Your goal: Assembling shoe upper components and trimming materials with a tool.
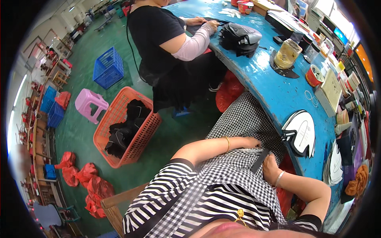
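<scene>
My left hand (252,142) rests in my lap on the black-and-white checked apron (244,123), its fingers curled in against the cloth. Close by, my right hand (271,168) is closed like a fist against the apron. Whatever either hand grips is hidden by the fingers and the folds. A flat black strip (260,160) lies across the apron between the two hands, nearest the right one. To the right, on the blue table (274,89), sits a stack of white shoe-upper pieces with black edges (300,133), apart from both hands.
Across the table corner a co-worker (158,35) handles black pieces beside a grey-black stack (242,37). A glue jar (287,53), a red tub (314,75) and a box (328,93) crowd the table. An orange basket (131,146) and pink stool (90,104) stand left.
</scene>
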`<action>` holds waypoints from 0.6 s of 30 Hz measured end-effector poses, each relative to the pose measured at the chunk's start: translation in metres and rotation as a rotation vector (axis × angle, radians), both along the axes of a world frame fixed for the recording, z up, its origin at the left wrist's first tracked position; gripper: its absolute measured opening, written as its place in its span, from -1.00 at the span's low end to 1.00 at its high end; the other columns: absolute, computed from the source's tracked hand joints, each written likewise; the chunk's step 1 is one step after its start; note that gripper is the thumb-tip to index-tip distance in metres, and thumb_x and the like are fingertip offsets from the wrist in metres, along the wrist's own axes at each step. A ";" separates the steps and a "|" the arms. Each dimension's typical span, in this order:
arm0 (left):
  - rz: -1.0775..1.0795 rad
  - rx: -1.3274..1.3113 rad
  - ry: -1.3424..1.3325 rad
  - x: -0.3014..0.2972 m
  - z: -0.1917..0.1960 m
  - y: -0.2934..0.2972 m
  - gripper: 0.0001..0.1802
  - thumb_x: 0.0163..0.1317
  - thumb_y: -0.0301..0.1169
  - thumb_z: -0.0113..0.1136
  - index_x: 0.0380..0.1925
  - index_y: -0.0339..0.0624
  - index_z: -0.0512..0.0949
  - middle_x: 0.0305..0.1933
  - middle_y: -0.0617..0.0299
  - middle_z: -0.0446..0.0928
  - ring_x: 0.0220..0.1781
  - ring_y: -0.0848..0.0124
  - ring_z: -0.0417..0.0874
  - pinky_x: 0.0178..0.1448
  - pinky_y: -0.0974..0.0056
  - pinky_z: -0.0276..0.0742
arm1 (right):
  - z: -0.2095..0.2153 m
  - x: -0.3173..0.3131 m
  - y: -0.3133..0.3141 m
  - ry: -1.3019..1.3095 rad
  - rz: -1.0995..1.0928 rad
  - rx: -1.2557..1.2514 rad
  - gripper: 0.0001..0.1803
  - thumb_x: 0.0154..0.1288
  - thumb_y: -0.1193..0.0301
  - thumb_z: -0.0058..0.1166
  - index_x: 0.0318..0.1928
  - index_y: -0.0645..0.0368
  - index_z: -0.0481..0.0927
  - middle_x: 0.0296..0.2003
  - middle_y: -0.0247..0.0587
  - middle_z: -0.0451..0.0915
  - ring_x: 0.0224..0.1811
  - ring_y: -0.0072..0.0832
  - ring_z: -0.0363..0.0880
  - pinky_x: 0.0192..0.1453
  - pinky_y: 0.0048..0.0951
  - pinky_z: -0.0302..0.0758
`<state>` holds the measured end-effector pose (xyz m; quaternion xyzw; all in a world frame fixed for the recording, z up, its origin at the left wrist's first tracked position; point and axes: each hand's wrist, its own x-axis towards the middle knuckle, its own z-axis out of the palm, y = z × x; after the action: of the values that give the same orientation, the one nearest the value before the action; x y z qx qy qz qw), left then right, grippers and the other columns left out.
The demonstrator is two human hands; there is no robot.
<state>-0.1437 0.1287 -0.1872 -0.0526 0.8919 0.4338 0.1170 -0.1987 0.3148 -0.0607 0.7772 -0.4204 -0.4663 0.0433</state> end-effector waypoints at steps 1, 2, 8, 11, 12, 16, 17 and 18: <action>-0.047 -0.086 -0.033 -0.006 -0.011 -0.001 -0.56 0.41 -0.13 0.01 0.15 -0.12 0.54 0.04 -0.06 0.63 0.03 0.02 0.63 0.14 0.00 0.49 | 0.011 0.007 -0.007 -0.003 0.018 0.003 -0.63 0.33 0.20 -0.06 0.01 -0.03 0.71 -0.07 -0.34 0.63 -0.02 -0.36 0.51 -0.16 -0.19 0.30; 0.065 -0.033 -0.053 -0.005 -0.025 0.000 -0.60 0.40 -0.11 0.03 -0.06 -0.16 0.66 -0.07 -0.05 0.67 -0.02 0.07 0.65 0.10 0.04 0.50 | 0.022 0.014 -0.016 0.031 0.022 0.063 -0.65 0.33 0.20 -0.05 -0.04 -0.05 0.73 -0.13 -0.38 0.64 -0.05 -0.37 0.52 -0.18 -0.21 0.29; 0.166 0.251 0.141 0.025 0.001 0.002 -0.67 0.34 -0.17 0.11 -0.15 -0.17 0.68 -0.19 0.05 0.69 -0.16 0.20 0.67 0.00 0.16 0.51 | 0.040 0.003 -0.023 -0.182 -0.162 -0.009 -0.87 0.16 0.28 0.11 -0.42 -0.10 0.71 -0.40 -0.32 0.64 -0.29 -0.49 0.62 -0.22 -0.37 0.32; 0.279 0.287 0.288 0.032 0.001 -0.003 -0.69 0.33 -0.20 0.15 -0.23 -0.22 0.67 -0.29 0.04 0.68 -0.24 0.21 0.67 -0.08 0.19 0.52 | 0.057 -0.003 -0.011 -0.307 -0.189 -0.143 -0.94 0.08 0.35 0.17 -0.48 -0.07 0.68 -0.44 -0.29 0.61 -0.30 -0.41 0.63 -0.19 -0.32 0.36; 0.296 0.223 0.298 0.034 0.011 -0.002 -0.68 0.34 -0.19 0.15 -0.25 -0.23 0.67 -0.30 0.03 0.67 -0.26 0.20 0.67 -0.10 0.17 0.53 | 0.061 -0.006 -0.008 -0.460 -0.251 -0.228 -0.98 -0.02 0.43 0.18 -0.50 0.01 0.63 -0.45 -0.28 0.57 -0.30 -0.37 0.63 -0.18 -0.28 0.39; 0.347 0.178 0.440 0.041 0.023 0.000 -0.65 0.34 -0.13 0.16 -0.30 -0.22 0.66 -0.36 0.01 0.66 -0.32 0.12 0.67 -0.18 0.12 0.52 | 0.094 -0.002 0.002 -0.794 -0.362 -0.338 -0.78 -0.15 0.47 0.18 -0.37 0.10 0.55 -0.41 -0.26 0.52 -0.35 -0.32 0.61 -0.24 -0.26 0.41; 0.348 0.183 0.435 0.042 0.025 0.000 -0.65 0.34 -0.13 0.16 -0.30 -0.22 0.66 -0.36 0.01 0.66 -0.32 0.12 0.67 -0.18 0.12 0.52 | 0.102 -0.002 0.004 -0.796 -0.366 -0.332 -0.78 -0.15 0.47 0.18 -0.37 0.10 0.55 -0.41 -0.26 0.52 -0.35 -0.32 0.61 -0.24 -0.26 0.41; 0.339 0.121 0.432 0.042 0.029 0.000 -0.65 0.34 -0.11 0.16 -0.29 -0.19 0.66 -0.38 0.01 0.66 -0.34 0.10 0.67 -0.20 0.10 0.52 | 0.109 0.000 0.006 -0.849 -0.417 -0.352 -0.75 -0.16 0.45 0.20 -0.34 0.09 0.54 -0.41 -0.26 0.52 -0.37 -0.29 0.61 -0.27 -0.24 0.41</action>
<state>-0.1014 0.1282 -0.1578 -0.1004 0.8469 0.5009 -0.1474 -0.1991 0.3206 0.0485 0.7787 -0.6194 -0.0299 -0.0952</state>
